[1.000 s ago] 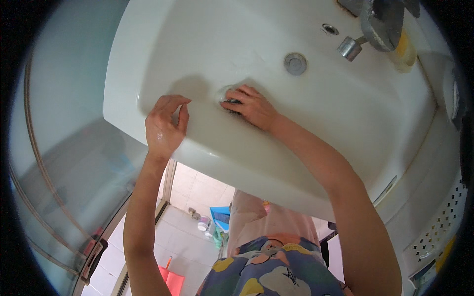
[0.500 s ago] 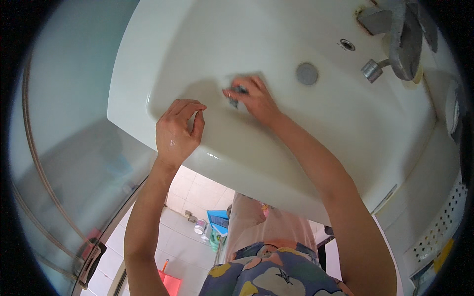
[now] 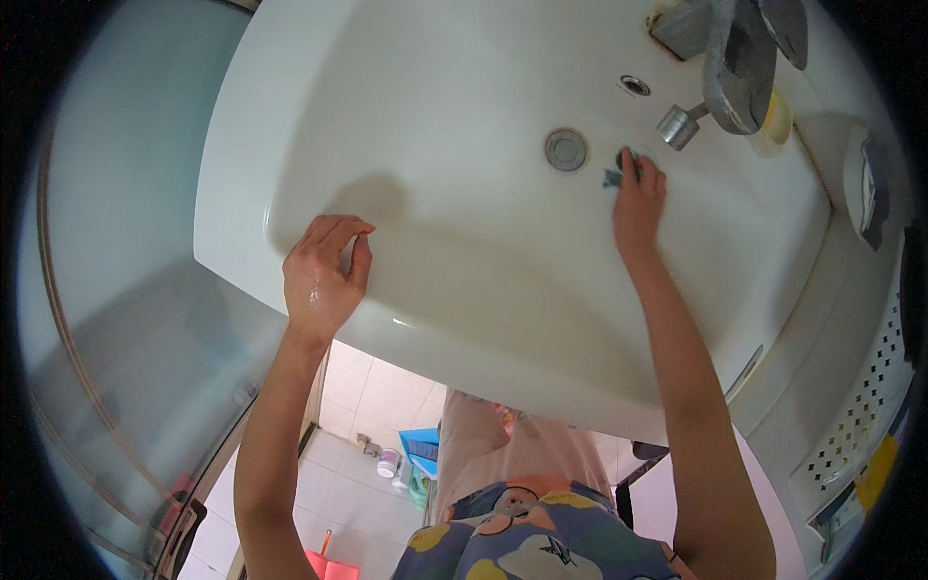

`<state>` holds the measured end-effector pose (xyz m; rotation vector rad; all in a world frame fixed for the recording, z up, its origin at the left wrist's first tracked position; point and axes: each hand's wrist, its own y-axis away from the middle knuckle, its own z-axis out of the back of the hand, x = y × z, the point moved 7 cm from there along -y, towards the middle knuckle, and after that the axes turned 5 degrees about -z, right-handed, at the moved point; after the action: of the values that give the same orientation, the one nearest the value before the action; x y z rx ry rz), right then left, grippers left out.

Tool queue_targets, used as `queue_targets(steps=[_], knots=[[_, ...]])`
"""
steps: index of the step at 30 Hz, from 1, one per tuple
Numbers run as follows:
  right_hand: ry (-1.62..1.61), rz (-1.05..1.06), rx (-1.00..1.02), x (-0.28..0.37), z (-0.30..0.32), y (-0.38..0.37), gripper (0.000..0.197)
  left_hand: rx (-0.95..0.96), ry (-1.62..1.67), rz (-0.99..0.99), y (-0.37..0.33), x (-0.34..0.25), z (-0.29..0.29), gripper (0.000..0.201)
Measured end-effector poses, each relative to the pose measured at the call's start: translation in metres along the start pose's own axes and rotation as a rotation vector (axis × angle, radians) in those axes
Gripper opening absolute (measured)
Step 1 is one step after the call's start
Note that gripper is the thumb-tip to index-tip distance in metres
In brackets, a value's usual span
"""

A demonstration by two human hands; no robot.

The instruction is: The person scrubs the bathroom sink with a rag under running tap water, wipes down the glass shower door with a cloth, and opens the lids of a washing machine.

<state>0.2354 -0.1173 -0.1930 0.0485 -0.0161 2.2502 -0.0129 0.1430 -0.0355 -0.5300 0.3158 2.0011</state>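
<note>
A white washbasin fills the upper middle of the view. Its round grey drain lies left of my right hand. That hand is closed, pinching a small dark scrubber with a greenish, ragged edge against the basin's bottom. Most of the scrubber is hidden under the fingers. My left hand rests on the front left rim of the basin. Its fingers curl loosely, with a gap to the thumb and nothing between them. A wet or soapy patch shows on its back.
A grey metal tap with a hanging spout end reaches over the right side. Above the drain sits a small overflow hole. A white perforated basket stands far right. On the floor are a blue dustpan and bottles.
My right hand has moved right with the scrubber, from left of the drain to its right side near the tap. The left hand stays on the rim. The view has shifted slightly.
</note>
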Motion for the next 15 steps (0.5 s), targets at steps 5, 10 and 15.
queue_targets(steps=[5,10,15], knots=[[-0.226,0.055,0.015,0.059,-0.01,0.025,0.05,0.022,0.052,0.048,0.001,0.003,0.003,0.014],[-0.088,0.103,0.266,0.009,0.036,0.08,0.051,0.0,0.003,0.016,0.008,0.008,0.019,0.013],[-0.203,-0.087,-0.194,0.018,0.006,-0.006,0.052,-0.021,0.035,0.033,0.004,-0.001,0.011,0.012]])
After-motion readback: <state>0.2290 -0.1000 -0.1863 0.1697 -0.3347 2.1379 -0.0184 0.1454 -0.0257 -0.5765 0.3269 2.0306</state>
